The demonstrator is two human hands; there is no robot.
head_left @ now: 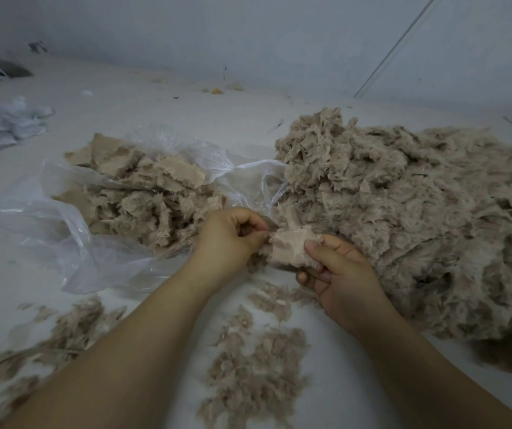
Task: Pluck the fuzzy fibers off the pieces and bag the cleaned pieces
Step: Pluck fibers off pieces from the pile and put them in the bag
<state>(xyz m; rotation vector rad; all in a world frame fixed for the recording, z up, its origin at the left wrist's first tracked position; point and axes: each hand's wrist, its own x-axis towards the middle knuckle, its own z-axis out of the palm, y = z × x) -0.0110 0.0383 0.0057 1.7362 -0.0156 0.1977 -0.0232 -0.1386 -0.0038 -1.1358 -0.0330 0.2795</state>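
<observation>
A small beige fabric piece (290,246) with fuzzy edges is held between both hands over the white surface. My right hand (343,274) grips its right side, thumb on top and fingers curled beneath. My left hand (231,236) pinches the piece's left edge with curled fingers. A clear plastic bag (63,239) lies open to the left, holding a heap of beige pieces (143,193). A large pile of fuzzy beige pieces (418,212) spreads on the right.
Loose plucked fibers (258,360) lie scattered in front of me, with more fibers at the lower left (63,332). Crumpled white plastic bags (4,125) sit at the far left. A grey wall (248,32) rises behind the surface.
</observation>
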